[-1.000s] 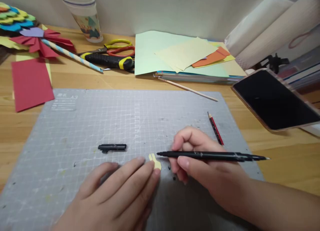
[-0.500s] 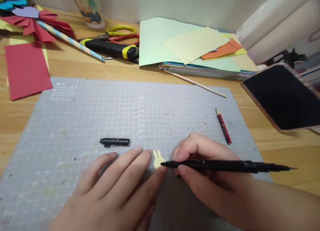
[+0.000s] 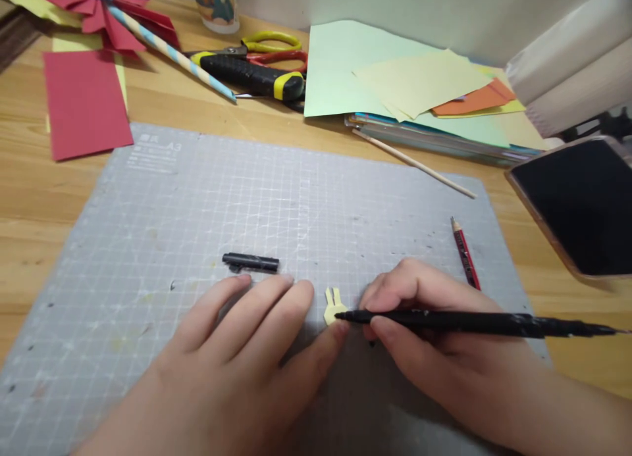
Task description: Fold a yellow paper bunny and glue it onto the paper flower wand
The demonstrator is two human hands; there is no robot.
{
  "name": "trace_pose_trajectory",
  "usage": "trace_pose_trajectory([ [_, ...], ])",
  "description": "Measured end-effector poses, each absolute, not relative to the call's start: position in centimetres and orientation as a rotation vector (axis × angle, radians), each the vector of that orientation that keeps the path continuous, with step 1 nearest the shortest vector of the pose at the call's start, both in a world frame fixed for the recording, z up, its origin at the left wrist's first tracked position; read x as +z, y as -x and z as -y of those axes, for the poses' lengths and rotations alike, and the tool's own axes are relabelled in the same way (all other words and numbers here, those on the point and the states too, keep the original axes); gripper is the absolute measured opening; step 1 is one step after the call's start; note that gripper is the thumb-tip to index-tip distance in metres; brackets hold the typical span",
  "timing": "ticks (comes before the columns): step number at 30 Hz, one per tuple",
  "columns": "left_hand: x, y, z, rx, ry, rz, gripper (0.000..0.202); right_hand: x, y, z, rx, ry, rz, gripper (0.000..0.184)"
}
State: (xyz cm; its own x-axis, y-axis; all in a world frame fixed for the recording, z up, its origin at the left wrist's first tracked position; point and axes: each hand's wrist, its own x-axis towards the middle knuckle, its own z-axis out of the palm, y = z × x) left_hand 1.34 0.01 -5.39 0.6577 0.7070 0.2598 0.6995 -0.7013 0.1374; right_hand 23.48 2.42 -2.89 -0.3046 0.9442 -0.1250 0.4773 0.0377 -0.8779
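The right hand (image 3: 444, 358) has its grip closed on one black pen (image 3: 454, 321), tip at one yellow paper (image 3: 330, 312) on the grey mat (image 3: 222, 193). The left hand (image 3: 237, 357), grip open, touches it by thumb. From it, one cap (image 3: 251, 262) is at ten o'clock, one pencil (image 3: 465, 253) at two. Desk (image 3: 29, 212) is wooden, wall (image 3: 424, 8) pale.

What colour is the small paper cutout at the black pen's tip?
The paper cutout is pale yellow, shown in the head view.
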Motion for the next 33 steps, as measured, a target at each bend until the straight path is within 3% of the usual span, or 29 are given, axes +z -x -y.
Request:
trace_pose_trajectory([
  [17,-4.7,-1.3,-0.1,0.418,-2.826,-1.152,0.040,-3.2,-24.1,-2.5,1.402,1.449,1.458,0.014],
  [33,-5.3,-1.4,0.2,0.478,-2.771,-1.202,0.033,-2.3,-23.0,-2.7,1.167,1.475,1.867,0.012],
])
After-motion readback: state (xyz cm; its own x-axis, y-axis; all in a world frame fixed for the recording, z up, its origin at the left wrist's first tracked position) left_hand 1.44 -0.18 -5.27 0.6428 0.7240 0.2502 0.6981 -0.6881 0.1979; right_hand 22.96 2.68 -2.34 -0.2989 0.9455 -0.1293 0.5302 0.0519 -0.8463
